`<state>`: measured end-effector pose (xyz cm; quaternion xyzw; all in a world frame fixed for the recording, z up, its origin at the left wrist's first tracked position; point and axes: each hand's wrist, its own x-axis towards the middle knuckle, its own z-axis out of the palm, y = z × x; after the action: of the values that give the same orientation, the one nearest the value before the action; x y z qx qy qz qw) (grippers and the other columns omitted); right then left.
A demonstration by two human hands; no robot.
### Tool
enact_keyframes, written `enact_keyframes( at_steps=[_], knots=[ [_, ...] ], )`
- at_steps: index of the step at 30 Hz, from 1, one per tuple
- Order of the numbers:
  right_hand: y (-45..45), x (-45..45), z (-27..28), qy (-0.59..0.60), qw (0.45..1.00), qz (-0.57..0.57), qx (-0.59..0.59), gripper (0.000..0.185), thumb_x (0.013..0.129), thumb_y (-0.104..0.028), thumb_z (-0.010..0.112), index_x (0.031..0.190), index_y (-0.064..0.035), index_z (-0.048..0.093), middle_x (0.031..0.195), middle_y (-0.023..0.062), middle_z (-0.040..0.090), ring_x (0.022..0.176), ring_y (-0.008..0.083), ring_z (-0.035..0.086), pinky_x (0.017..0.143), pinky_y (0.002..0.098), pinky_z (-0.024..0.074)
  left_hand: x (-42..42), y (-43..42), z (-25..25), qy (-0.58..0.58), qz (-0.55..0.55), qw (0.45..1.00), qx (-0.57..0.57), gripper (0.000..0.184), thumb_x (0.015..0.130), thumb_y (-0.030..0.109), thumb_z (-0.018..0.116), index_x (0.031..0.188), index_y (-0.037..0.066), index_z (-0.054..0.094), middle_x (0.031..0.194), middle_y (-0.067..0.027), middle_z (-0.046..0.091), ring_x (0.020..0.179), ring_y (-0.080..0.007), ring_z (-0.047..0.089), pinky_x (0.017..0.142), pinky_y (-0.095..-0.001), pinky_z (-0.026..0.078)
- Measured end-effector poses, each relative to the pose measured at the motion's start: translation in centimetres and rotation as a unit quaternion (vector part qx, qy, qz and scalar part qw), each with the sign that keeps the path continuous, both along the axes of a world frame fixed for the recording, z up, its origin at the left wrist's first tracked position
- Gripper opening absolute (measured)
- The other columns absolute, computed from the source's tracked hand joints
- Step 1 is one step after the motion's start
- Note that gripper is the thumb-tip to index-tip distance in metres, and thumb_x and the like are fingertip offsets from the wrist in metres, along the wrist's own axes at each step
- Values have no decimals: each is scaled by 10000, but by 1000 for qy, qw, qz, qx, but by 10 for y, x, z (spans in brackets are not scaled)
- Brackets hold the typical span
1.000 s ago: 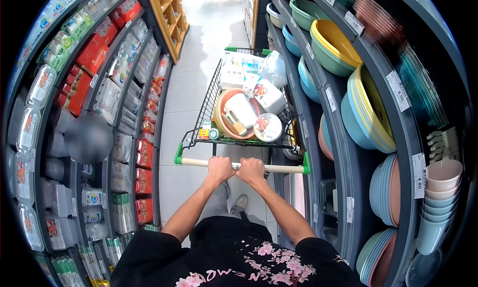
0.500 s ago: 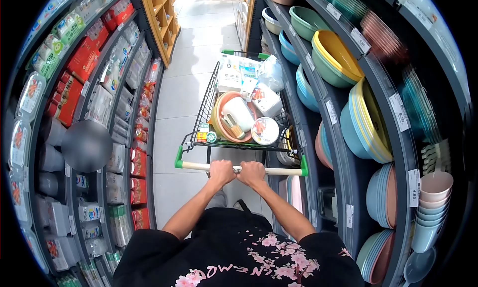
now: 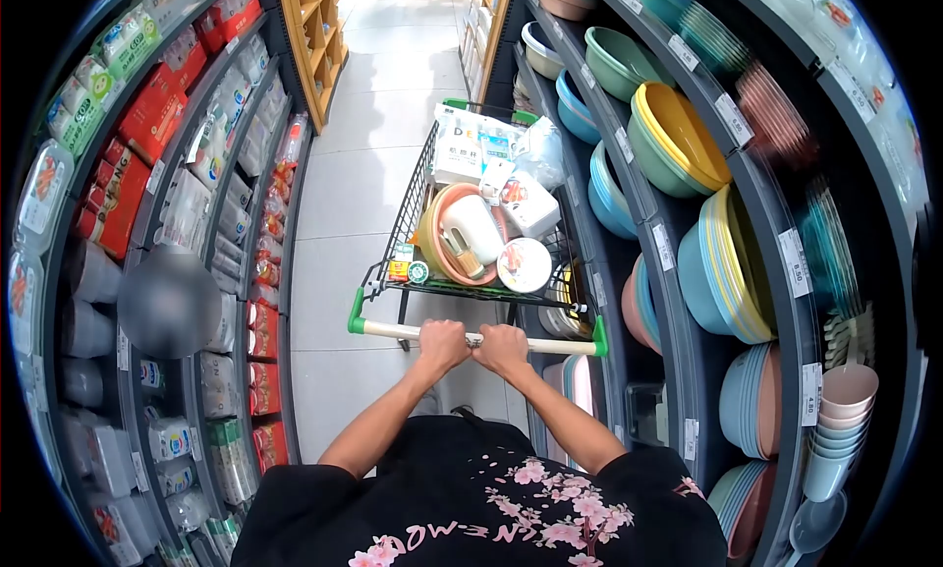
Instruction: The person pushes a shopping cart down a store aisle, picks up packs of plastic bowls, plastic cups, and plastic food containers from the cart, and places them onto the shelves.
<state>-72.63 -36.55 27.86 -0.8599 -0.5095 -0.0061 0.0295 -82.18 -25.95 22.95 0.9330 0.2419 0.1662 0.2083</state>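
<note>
Fingers of left hand [image 3: 444, 344] and right hand [image 3: 502, 349] clenched around the cart handle [image 3: 399, 331], basins [image 3: 436, 223] in the cart [image 3: 405, 203] beyond it, stacked bowls [image 3: 751, 400] right of it.

1. Looked forward and steeply down from head height.
2. Faced along the aisle floor [image 3: 334, 223], between shelves [image 3: 653, 223].
3. Took in the black shirt [image 3: 442, 488] at close range, the cart [image 3: 398, 329] farther out, inside a wide, curved edge.

The wire cart [image 3: 414, 191] holds nested basins [image 3: 432, 235], white packs [image 3: 460, 159] and a tub [image 3: 524, 265].
</note>
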Motion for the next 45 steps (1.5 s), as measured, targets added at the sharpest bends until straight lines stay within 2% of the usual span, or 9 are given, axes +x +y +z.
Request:
enact_keyframes(
  at_steps=[17, 23, 29, 32, 34, 36, 39, 41, 45],
  knots=[
    [12, -2, -1, -31, 994, 27, 104, 156, 662, -221, 671, 694, -69, 671, 652, 163, 650, 635, 341, 659, 608, 450, 524, -2, 20, 1, -68, -4, 997, 46, 265, 611, 313, 749, 622, 59, 671, 635, -158, 655, 618, -321, 668, 581, -421, 505],
    [2, 3, -5, -19, 993, 28, 113, 163, 676, -238, 665, 707, -78, 671, 660, 167, 640, 658, 359, 650, 620, 458, 521, -6, 21, -2, -83, -40, 996, 22, 240, 665, 240, 745, 774, 43, 661, 742, -164, 641, 696, -361, 648, 688, -468, 509],
    [-4, -6, 5, 2, 998, 1, 66, 151, 679, -207, 670, 724, -64, 655, 677, 167, 644, 672, 387, 645, 643, 488, 512, -71, 46, 28, -99, -112, 986, -72, 364, 724, 338, 801, 930, 71, 663, 858, -145, 590, 841, -342, 596, 757, -455, 481],
    [-5, -10, 6, 29, 998, -46, 31, 147, 683, -193, 686, 733, -60, 649, 716, 153, 655, 766, 367, 660, 770, 489, 498, -108, 81, 6, -145, -73, 979, -125, 320, 764, 327, 784, 914, 62, 688, 836, -129, 613, 842, -325, 606, 747, -434, 485],
    [-3, -26, 4, 47, 991, -108, 63, 180, 687, -179, 710, 822, -70, 664, 838, 151, 673, 915, 326, 633, 1008, 489, 386, -120, 100, 11, -153, -39, 976, -147, 291, 781, 309, 773, 895, 54, 692, 833, -123, 625, 839, -320, 614, 743, -425, 491],
    [-1, -51, 5, 19, 987, -140, 79, 221, 696, -172, 713, 884, -71, 658, 924, 148, 656, 987, 320, 596, 1043, 512, 343, -134, 114, 13, -148, -83, 949, -266, 224, 819, 260, 740, 892, 53, 701, 857, -124, 650, 835, -315, 632, 743, -409, 504],
    [13, -89, 3, -23, 975, -191, 113, 336, 717, -149, 711, 1032, -67, 628, 1111, 145, 600, 1160, 353, 509, 1082, 573, 290, -133, 136, -11, -135, -173, 946, -240, 233, 853, 224, 734, 980, 33, 693, 909, -127, 673, 773, -278, 663, 643, -360, 531],
    [38, -118, -5, -22, 956, -255, 143, 360, 717, -118, 691, 1068, -67, 626, 1132, 141, 591, 1251, 419, 448, 1085, 594, 271, -136, 150, -21, -134, -231, 926, -266, 203, 864, 222, 683, 964, 46, 699, 902, -138, 665, 849, -330, 638, 760, -412, 511],
    [95, -152, -11, 4, 937, -325, 127, 308, 755, -142, 658, 1056, -78, 642, 1148, 133, 599, 1251, 367, 464, 1097, 583, 259, -141, 182, -12, -146, -340, 905, -209, 207, 866, 177, 661, 1031, 55, 687, 938, -127, 670, 922, -313, 627, 840, -412, 485]
  ],
)
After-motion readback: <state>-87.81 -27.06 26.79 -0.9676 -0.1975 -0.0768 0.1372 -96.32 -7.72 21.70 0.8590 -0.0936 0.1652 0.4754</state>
